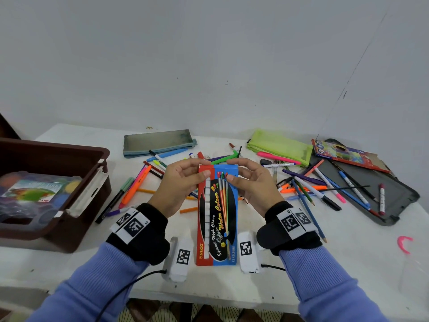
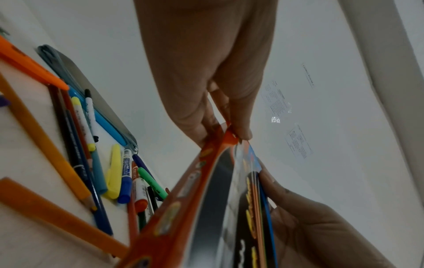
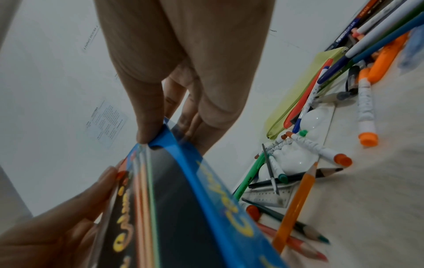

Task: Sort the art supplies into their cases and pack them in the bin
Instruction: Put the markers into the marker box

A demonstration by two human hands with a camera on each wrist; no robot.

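Note:
A long red and blue watercolour box [image 1: 217, 219] is held up in front of me, above the white table [image 1: 362, 254], its far end between both hands. My left hand [image 1: 185, 175] pinches the red top corner, thumb on the front and fingers behind. My right hand [image 1: 241, 175] pinches the blue top corner the same way. In the left wrist view the left fingers [image 2: 238, 130] close on the box's red edge [image 2: 206, 181]. The right wrist view has the right fingers [image 3: 146, 130] on the blue edge [image 3: 201, 183].
A brown bin [image 1: 53, 191] at the left holds a paint set. Loose pens, markers and pencils [image 1: 308, 187] lie scattered behind the box. A grey pouch [image 1: 157, 141], a green mesh pouch [image 1: 281, 145], a red pencil box [image 1: 348, 154] and a dark open case [image 1: 380, 194] lie further back.

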